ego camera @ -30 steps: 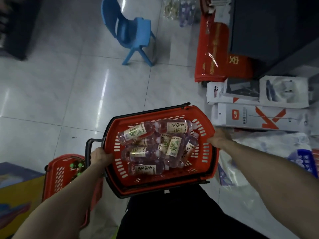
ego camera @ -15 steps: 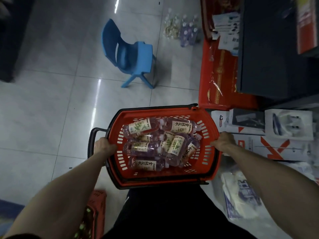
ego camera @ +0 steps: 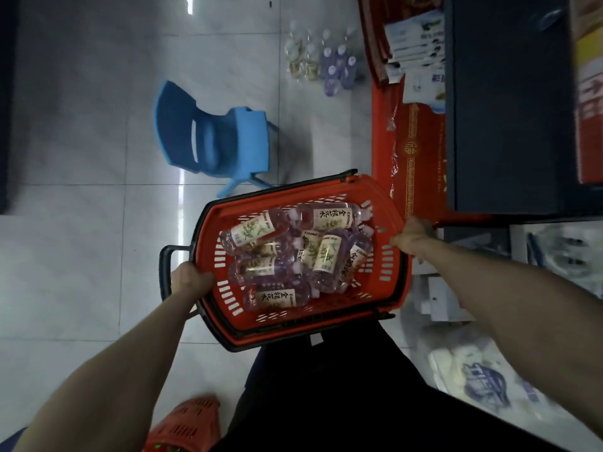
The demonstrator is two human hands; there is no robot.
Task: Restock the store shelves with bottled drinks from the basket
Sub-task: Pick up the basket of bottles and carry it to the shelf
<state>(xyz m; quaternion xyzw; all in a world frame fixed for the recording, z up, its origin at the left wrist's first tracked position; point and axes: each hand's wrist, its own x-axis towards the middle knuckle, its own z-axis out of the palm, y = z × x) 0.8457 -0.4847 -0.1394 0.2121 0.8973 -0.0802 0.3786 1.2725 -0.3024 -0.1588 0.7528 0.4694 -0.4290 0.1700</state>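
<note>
Gripping the red basket (ego camera: 390, 282) of bottled drinks (ego camera: 321, 257) by its rims, left hand (ego camera: 191, 282) and right hand (ego camera: 414, 236) on opposite sides.

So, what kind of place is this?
Probably a small shop: a red shopping basket full of bottled drinks, more bottles standing on the tiled floor, and red boxed goods stacked nearby.

The clear plastic bottles of pale purple drink (ego camera: 275, 296) in the red plastic basket (ego camera: 378, 285) bear cream labels with black characters 金银花水. The small Latin brand word beside them is unclear.
</note>
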